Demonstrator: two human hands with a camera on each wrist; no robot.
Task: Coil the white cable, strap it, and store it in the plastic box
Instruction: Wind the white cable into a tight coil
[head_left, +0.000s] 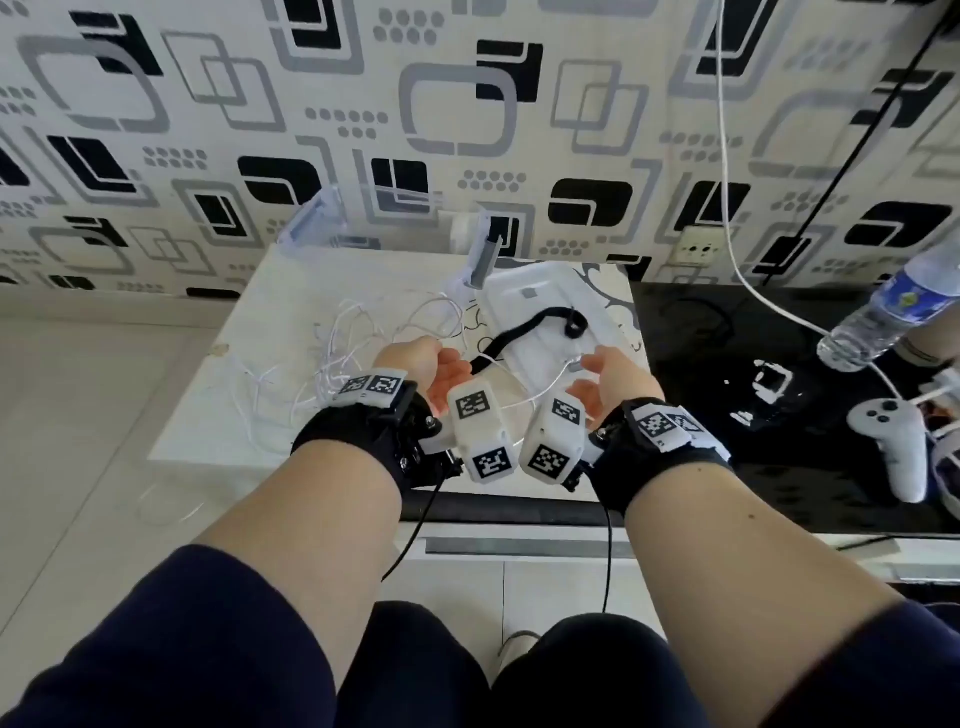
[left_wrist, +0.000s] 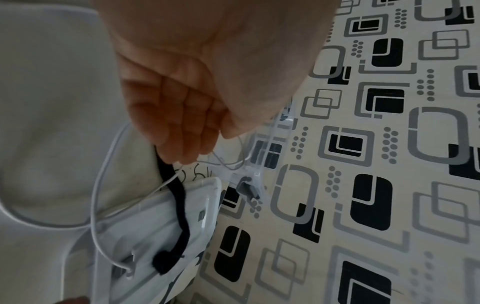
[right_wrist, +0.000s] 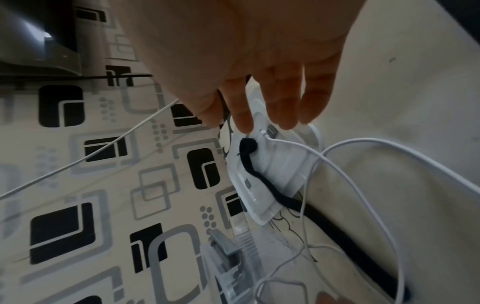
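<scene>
A clear water bottle (head_left: 893, 306) tilts above a glossy black surface (head_left: 727, 395), where a white game controller (head_left: 891, 441) lies. Patterned wallpaper (head_left: 363, 104) holds a wall socket (head_left: 698, 248).

Head view: we look from above and behind both forearms, forward and down onto the white surface (head_left: 270, 364), patterned wall beyond its far edge. Left wrist view: we look along the palm of the left hand (left_wrist: 197, 86), very near, toward the far right corner of the surface. Right wrist view: along the right hand (right_wrist: 259, 82), equally near, facing that same corner. All three views share the black strap (head_left: 519, 327) and the flat white lid (head_left: 561, 312) beneath it.
</scene>
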